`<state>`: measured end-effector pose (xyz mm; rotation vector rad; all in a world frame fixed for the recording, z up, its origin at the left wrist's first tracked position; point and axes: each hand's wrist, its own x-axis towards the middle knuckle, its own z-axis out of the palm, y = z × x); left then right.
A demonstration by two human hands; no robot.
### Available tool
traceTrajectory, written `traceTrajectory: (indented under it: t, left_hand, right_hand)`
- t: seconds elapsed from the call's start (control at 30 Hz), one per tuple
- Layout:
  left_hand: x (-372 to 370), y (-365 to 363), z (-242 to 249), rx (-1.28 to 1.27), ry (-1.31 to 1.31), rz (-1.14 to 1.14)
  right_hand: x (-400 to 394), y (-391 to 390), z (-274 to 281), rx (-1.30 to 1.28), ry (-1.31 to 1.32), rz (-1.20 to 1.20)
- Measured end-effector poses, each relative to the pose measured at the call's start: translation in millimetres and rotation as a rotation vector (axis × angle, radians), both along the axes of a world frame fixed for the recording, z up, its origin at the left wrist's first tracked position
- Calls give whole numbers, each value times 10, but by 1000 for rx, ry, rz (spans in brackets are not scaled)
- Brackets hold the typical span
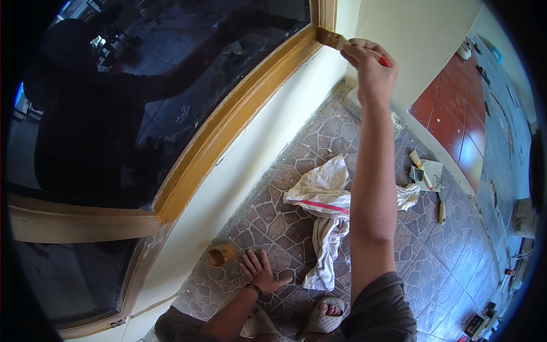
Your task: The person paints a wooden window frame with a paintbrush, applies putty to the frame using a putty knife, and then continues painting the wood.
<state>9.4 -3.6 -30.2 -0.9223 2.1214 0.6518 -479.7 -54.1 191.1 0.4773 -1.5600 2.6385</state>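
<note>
My right hand point(373, 71) is raised at the end of an outstretched arm, its fingers closed on a paintbrush point(332, 39) with a red-tipped handle. The bristles lie against the upper corner of the ochre-coated window frame point(228, 114). Low down, my left hand point(264, 277) hangs over the floor with its fingers spread and nothing in it. Just to its left, a small tub point(222, 255) with brown-orange stain inside stands by the foot of the wall.
A white cloth point(325, 196) with a red stripe lies crumpled on the stone-patterned floor point(262, 225). Farther right are another brush point(420, 166) on a flat piece and a tool's pale handle point(441, 212). Dark glass point(171, 85) fills the frame. Assorted items line the far right edge.
</note>
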Motion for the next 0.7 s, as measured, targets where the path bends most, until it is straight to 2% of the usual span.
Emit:
traceTrajectory:
  t: [0.03,0.1,0.17,0.23,0.3,0.37,0.4,0.5,0.63,0.7]
  left_hand:
    - [5,-1,-9,-3,-2,-4]
    - [-4,-6,16,4,-7,0]
    - [-24,-3,33,11,-10,3]
    - [-26,-5,43,12,-29,-6]
    - [5,4,11,1,-3,9]
    - [23,13,-6,-5,23,21]
    - [26,8,-9,-4,31,22]
    - [30,15,-16,-2,35,27]
    - [-7,1,24,9,-5,8]
    - [-15,0,34,12,-7,9]
  right_hand:
    - [-16,-3,8,-2,0,2]
    - [-27,8,40,-75,-11,-147]
    - [-39,19,27,-24,26,-102]
    - [-28,30,38,160,38,-49]
    - [-13,58,72,69,32,-7]
    - [4,71,89,257,175,-169]
    - [-3,55,80,337,211,-160]
    - [72,116,199,424,290,-152]
    - [50,73,181,411,370,-214]
    - [44,105,184,566,344,-297]
